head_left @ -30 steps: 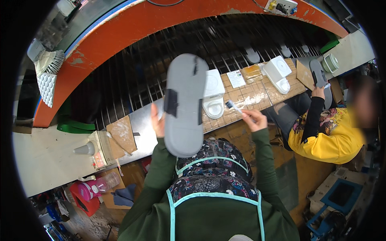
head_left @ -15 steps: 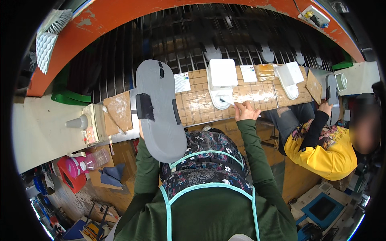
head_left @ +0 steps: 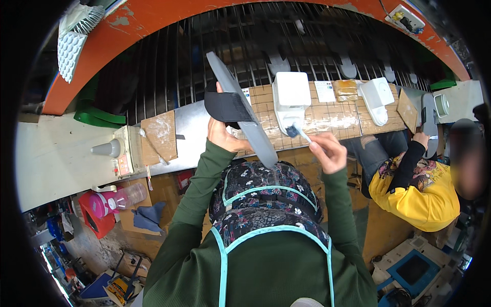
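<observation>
My left hand [head_left: 221, 135] grips a grey slide sandal [head_left: 260, 139] with a wide black strap [head_left: 221, 106]. The sandal is tilted nearly edge-on, its toe or heel end pointing up and away, and a fingertip shows above the strap. Between the thumb and fingers of my right hand [head_left: 330, 152] is a small brush [head_left: 305, 135] with a pale handle. Its dark, bushy tip lies at the front cup of a white plastic dispenser [head_left: 292, 92], just right of the sandal.
Cardboard covers the bench ledge [head_left: 332, 122]; a second white dispenser [head_left: 376, 101] stands further right. Behind runs a rack of metal rollers [head_left: 169, 66] carrying grey soles. A co-worker in a yellow top [head_left: 424, 197] holds another sandal at right. A pink bottle [head_left: 110, 202] is at lower left.
My left hand has turned the sandal from flat-facing to nearly edge-on and shifted it right. My right hand has drawn back slightly, and the brush now shows clearly at the dispenser's cup.
</observation>
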A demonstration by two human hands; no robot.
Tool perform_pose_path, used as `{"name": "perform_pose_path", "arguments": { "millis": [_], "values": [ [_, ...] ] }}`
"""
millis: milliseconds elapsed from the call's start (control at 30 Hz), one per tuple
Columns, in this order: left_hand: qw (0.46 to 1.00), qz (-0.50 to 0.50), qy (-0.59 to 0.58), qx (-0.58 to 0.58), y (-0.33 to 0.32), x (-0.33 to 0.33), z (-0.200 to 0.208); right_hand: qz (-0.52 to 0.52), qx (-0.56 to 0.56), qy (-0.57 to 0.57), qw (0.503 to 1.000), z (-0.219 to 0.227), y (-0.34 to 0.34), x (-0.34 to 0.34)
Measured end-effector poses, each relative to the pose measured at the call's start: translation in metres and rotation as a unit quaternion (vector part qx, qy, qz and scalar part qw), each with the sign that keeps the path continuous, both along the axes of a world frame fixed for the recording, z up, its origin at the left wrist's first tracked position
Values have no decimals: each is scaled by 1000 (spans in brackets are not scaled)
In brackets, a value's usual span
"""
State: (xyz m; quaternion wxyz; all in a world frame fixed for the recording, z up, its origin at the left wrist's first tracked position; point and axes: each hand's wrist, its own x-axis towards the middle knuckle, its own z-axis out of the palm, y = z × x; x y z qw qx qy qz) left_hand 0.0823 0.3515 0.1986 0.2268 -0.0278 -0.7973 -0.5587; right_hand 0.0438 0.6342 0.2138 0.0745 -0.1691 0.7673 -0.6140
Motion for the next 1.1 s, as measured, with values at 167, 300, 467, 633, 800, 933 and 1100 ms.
{"name": "perform_pose_path", "arguments": {
  "millis": [167,300,467,633,800,933,1100],
  "values": [
    [993,3,49,-104,9,-9,9,3,-20,84,996,46,1,23],
    [980,-6,112,-164,17,-13,14,10,2,113,994,47,3,25],
    [973,-21,125,-195,23,-16,18,-1,21,121,992,42,5,24],
    [974,-36,83,-206,30,-15,24,-29,103,156,982,45,5,20],
    [978,-52,95,-181,34,-19,31,-44,149,212,965,51,2,15],
    [971,-54,111,-204,33,-21,35,-53,176,259,948,55,0,13],
    [968,-51,119,-215,33,-21,40,-70,203,308,927,58,-4,13]
  ]
}}
